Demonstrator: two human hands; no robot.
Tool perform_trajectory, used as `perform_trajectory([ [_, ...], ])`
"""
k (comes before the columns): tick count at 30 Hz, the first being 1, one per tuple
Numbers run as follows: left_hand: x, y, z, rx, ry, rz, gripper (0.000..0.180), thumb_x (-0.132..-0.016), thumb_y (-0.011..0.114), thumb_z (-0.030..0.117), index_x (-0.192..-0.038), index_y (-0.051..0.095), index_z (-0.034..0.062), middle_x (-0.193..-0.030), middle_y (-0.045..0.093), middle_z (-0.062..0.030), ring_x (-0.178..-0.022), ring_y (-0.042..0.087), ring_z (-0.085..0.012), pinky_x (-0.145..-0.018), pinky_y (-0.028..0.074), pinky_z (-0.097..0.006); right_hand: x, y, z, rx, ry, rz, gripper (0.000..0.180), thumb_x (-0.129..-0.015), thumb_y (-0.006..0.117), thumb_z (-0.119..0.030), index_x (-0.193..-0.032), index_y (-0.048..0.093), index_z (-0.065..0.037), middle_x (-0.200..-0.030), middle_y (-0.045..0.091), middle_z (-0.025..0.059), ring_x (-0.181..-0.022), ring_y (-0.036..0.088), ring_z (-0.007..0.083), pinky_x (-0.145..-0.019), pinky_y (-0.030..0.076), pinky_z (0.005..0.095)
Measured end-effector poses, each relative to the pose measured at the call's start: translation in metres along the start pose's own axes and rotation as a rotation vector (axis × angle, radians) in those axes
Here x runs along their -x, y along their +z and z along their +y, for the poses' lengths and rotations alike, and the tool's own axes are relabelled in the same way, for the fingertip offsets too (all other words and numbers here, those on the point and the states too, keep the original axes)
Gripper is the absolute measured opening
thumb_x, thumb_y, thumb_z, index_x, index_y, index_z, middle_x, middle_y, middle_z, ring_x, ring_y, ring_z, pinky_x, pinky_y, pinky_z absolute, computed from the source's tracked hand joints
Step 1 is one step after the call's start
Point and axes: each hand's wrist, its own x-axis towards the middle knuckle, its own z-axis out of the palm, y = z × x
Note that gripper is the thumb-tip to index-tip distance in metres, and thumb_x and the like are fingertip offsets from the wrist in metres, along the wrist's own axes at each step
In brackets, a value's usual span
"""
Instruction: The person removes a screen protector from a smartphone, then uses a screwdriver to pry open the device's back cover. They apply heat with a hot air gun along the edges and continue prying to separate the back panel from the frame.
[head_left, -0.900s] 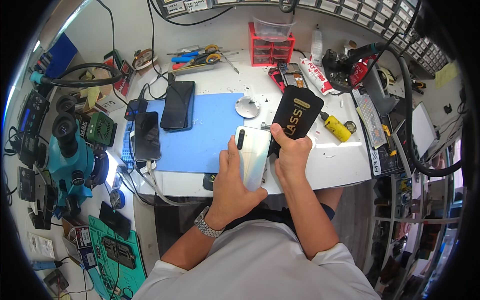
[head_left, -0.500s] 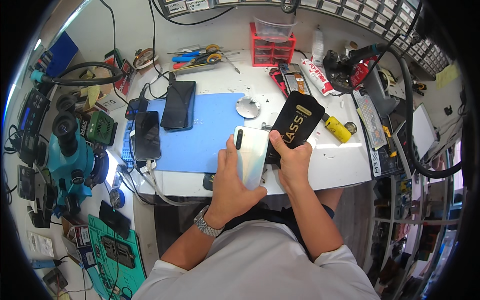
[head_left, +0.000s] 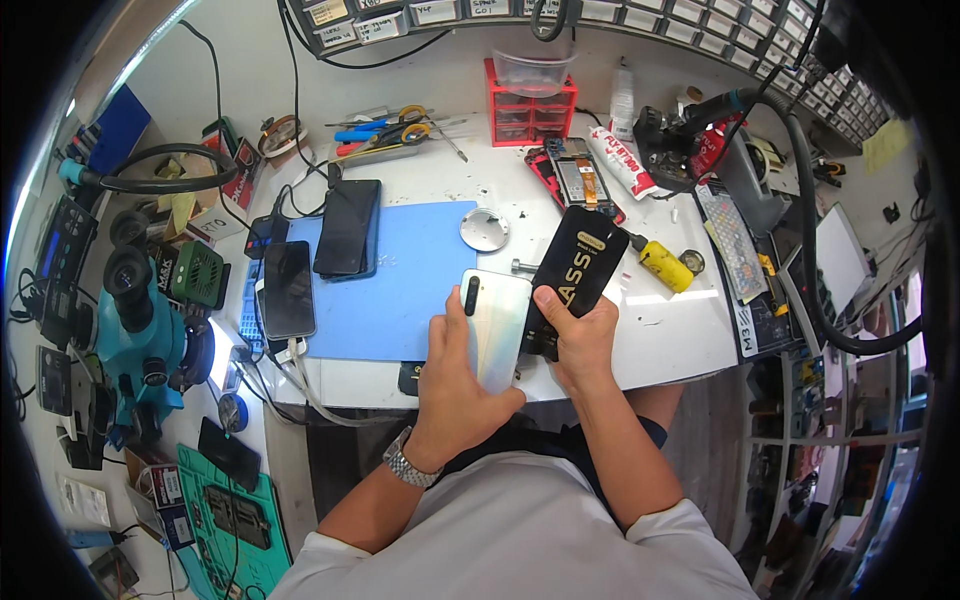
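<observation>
My left hand [head_left: 455, 375] is closed around a white, pearly smartphone [head_left: 497, 325], its back and dark camera strip facing up. Beside it, my right hand [head_left: 582, 340] grips a black screen-protector package [head_left: 583, 258] with gold lettering, thumb on top and fingers beneath. The package's lower left edge lies close against the phone's right edge. Both are held above the front part of the white bench. Behind the phone, a round metal tin [head_left: 485, 229] and a small bolt [head_left: 523, 266] rest on the bench.
On the blue mat [head_left: 410, 300] and at its left edge lie dark phones [head_left: 348, 228]. A teal microscope [head_left: 140, 320] stands at left. Farther back are hand tools [head_left: 395, 135], a red drawer unit [head_left: 530, 115] and an opened phone [head_left: 578, 180]. A yellow bottle [head_left: 664, 266] lies at right.
The bench scene has shifted slightly down and left in view. Both hands keep their holds on the phone and the package, which stay side by side.
</observation>
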Motion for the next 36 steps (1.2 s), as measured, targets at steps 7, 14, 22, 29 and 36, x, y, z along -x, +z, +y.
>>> perform_trajectory([
  [7,0.002,0.002,-0.002,-0.031,0.045,-0.027,0.129,-0.069,0.088,0.019,-0.173,0.017,-0.0103,-0.133,0.051,-0.0229,-0.115,0.066,-0.0427,-0.095,0.062,-0.049,-0.008,-0.006,0.005,-0.034,-0.046,0.032,0.027,-0.096,0.088,-0.001,-0.12,0.076,0.002,-0.109,0.08,0.0066,-0.091,0.074,0.0135,-0.086,0.06,0.0303],
  [14,-0.001,-0.001,-0.006,-0.022,0.067,-0.031,0.131,-0.068,0.089,0.018,-0.173,0.017,-0.0104,-0.132,0.052,-0.0224,-0.117,0.065,-0.042,-0.096,0.061,-0.049,-0.006,-0.006,0.004,0.013,-0.062,0.003,0.027,-0.096,0.088,-0.001,-0.12,0.076,0.002,-0.11,0.081,0.0062,-0.091,0.074,0.0132,-0.087,0.06,0.0296],
  [22,-0.003,0.0,0.001,0.029,0.016,-0.032,0.13,-0.065,0.088,0.015,-0.174,0.019,-0.0103,-0.131,0.053,-0.021,-0.118,0.064,-0.0387,-0.103,0.057,-0.045,-0.001,-0.001,0.005,-0.008,-0.028,0.051,0.019,-0.096,0.089,-0.006,-0.11,0.079,0.002,-0.102,0.08,0.0049,-0.085,0.069,0.0098,-0.079,0.055,0.0277],
  [29,0.001,-0.001,0.0,0.033,-0.009,-0.076,0.132,-0.063,0.088,0.013,-0.175,0.02,-0.0083,-0.132,0.054,-0.0204,-0.121,0.063,-0.0376,-0.106,0.056,-0.045,-0.011,0.001,0.001,-0.027,-0.025,0.091,0.02,-0.095,0.09,-0.005,-0.11,0.079,0.002,-0.102,0.08,0.0049,-0.084,0.069,0.0099,-0.079,0.055,0.0274],
  [36,-0.003,-0.002,-0.001,0.04,-0.007,-0.069,0.133,-0.064,0.088,0.014,-0.176,0.019,-0.0079,-0.133,0.055,-0.0206,-0.12,0.064,-0.038,-0.107,0.056,-0.045,-0.004,-0.006,0.0,0.045,0.017,0.061,0.028,-0.094,0.09,0.0,-0.118,0.076,0.001,-0.107,0.081,0.0061,-0.09,0.074,0.0134,-0.087,0.06,0.0305],
])
